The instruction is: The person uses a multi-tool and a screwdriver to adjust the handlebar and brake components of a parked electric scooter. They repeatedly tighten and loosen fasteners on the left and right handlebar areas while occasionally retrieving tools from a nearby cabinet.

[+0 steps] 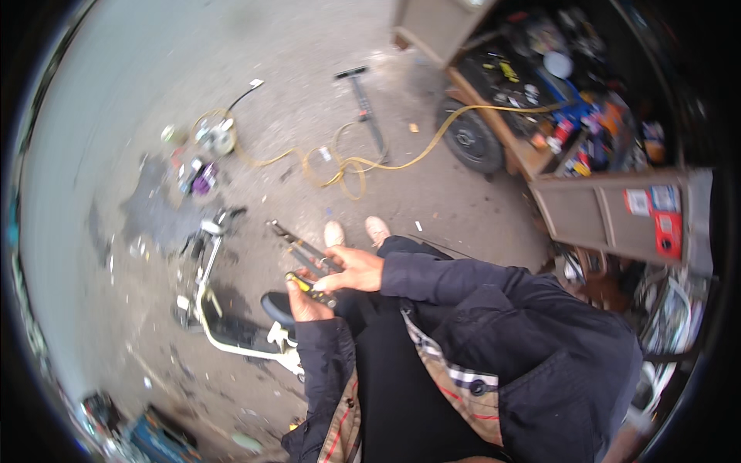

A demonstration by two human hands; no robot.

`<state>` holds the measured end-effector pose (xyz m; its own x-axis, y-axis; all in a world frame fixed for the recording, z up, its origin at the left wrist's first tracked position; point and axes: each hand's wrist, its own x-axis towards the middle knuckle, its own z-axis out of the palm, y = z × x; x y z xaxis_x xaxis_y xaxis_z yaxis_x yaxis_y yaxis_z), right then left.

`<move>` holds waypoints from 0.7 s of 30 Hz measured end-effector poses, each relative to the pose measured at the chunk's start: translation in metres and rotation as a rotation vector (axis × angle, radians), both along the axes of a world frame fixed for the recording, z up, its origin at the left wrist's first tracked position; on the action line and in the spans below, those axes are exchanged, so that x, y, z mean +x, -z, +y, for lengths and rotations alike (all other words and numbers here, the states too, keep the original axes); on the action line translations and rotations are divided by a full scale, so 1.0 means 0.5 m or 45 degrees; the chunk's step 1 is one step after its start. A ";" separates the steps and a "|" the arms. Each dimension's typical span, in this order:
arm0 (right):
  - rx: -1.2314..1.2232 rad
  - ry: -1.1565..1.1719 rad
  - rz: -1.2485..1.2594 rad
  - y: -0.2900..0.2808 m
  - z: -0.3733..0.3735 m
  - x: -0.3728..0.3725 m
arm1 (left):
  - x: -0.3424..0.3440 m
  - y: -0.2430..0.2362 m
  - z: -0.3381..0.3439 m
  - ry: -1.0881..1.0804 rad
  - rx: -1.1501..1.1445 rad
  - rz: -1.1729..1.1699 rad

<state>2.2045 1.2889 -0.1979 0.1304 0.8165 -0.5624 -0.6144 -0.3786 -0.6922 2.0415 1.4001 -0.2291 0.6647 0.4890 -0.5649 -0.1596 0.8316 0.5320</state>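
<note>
My hands are close together in front of my body, above the ground. My left hand (309, 307), fingers closed, grips a small yellow-and-black tool (299, 282) whose exact kind I cannot make out. My right hand (356, 270) closes round a long, dark grey two-armed tool (299, 245) that looks like pliers; its far end points up and left. The right fingers reach across to the yellow-and-black tool, and the two hands nearly touch. Part of each tool is hidden by fingers.
A white-framed two-wheeler (231, 349) with a dark seat lies or stands at lower left. A yellow hose (401, 166) winds over the ground near a T-handled floor pump (360, 100). A tyre (469, 136) stands by an open cabinet (567, 212) crammed with tools and bottles.
</note>
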 end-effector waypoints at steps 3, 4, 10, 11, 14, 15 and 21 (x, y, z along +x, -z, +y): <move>-0.232 0.023 -0.464 -0.036 0.007 0.015 | 0.065 0.000 0.042 0.189 0.003 0.049; -0.348 -0.005 -0.755 -0.052 0.008 0.018 | 0.087 -0.008 0.056 0.283 0.053 -0.004; -0.331 0.262 -0.911 -0.106 -0.042 0.072 | 0.268 -0.029 0.051 0.660 -0.056 0.031; -0.362 0.285 -0.913 -0.108 -0.056 0.087 | 0.294 -0.034 0.039 0.695 -0.059 0.018; -0.302 0.444 -1.087 -0.109 -0.096 0.135 | 0.370 -0.045 0.020 0.848 -0.100 -0.006; -0.254 0.488 -1.106 -0.105 -0.111 0.159 | 0.393 -0.045 0.009 0.837 -0.113 0.029; -0.302 0.670 -0.839 0.047 -0.330 0.519 | 0.506 0.028 -0.068 0.657 -0.152 0.203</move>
<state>2.4638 1.1238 -0.2216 0.8155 0.4302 -0.3871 -0.2526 -0.3372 -0.9069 2.2943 1.3658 -0.2432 0.7025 0.0489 -0.7100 0.3593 0.8368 0.4131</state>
